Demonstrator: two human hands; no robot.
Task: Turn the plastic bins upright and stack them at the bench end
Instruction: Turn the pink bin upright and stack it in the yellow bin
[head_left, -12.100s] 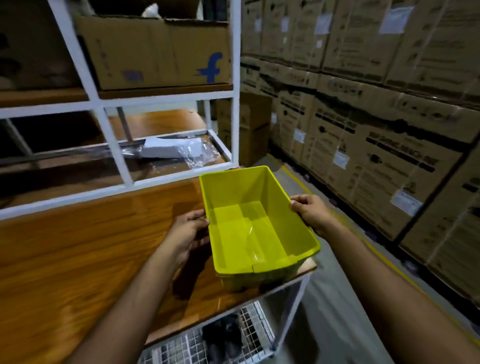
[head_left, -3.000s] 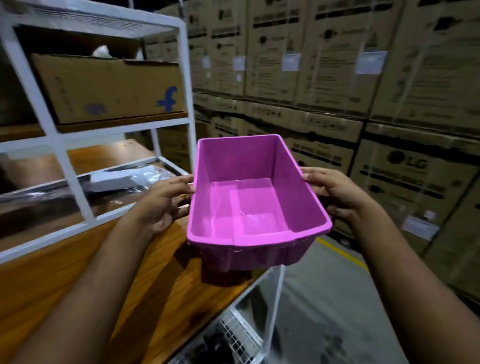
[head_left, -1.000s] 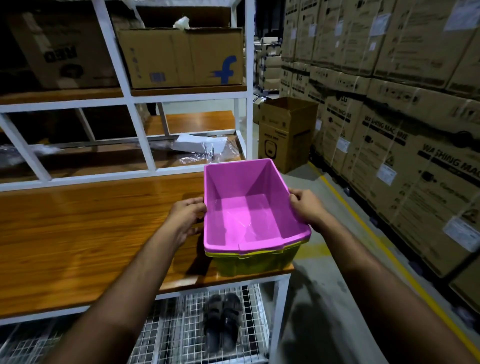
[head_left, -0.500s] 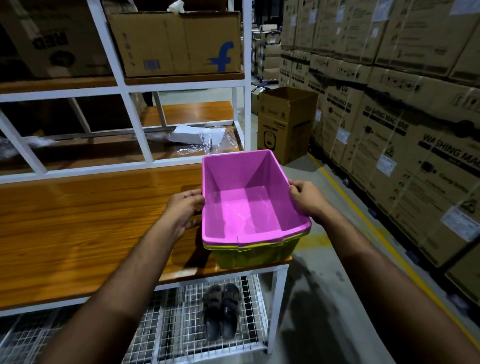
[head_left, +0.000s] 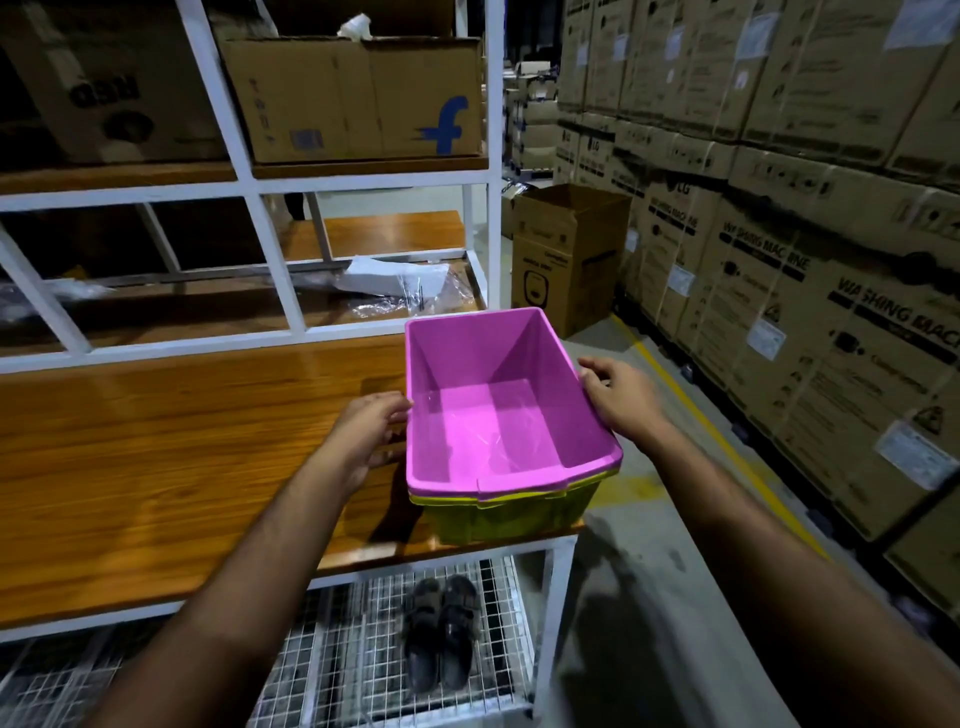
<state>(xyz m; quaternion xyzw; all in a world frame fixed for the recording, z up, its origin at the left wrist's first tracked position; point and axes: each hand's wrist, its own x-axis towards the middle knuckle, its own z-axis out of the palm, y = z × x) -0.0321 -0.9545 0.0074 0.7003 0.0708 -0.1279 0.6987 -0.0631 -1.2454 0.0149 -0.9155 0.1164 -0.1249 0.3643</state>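
A pink bin (head_left: 483, 431) stands upright, nested inside a yellow-green bin (head_left: 514, 514) at the right end of the wooden bench (head_left: 171, 441). Only the yellow-green bin's rim and front wall show below the pink rim. My left hand (head_left: 371, 434) is curled against the pink bin's left wall, fingertips at the rim and thumb lower on the side. My right hand (head_left: 621, 400) lies against the outside of the right rim with its fingers stretched and slightly apart, and no thumb over the rim.
A white rack frame (head_left: 270, 249) rises behind the bench, with a cardboard box (head_left: 358, 98) above and a plastic-wrapped packet (head_left: 405, 286) behind. Black sandals (head_left: 441, 634) sit on the wire shelf below. An open carton (head_left: 566, 254) and stacked boxes (head_left: 810, 270) line the aisle at right.
The pink bin has sunk a little deeper into the yellow-green bin. My right thumb has come off the inside of the rim and the fingers have loosened.
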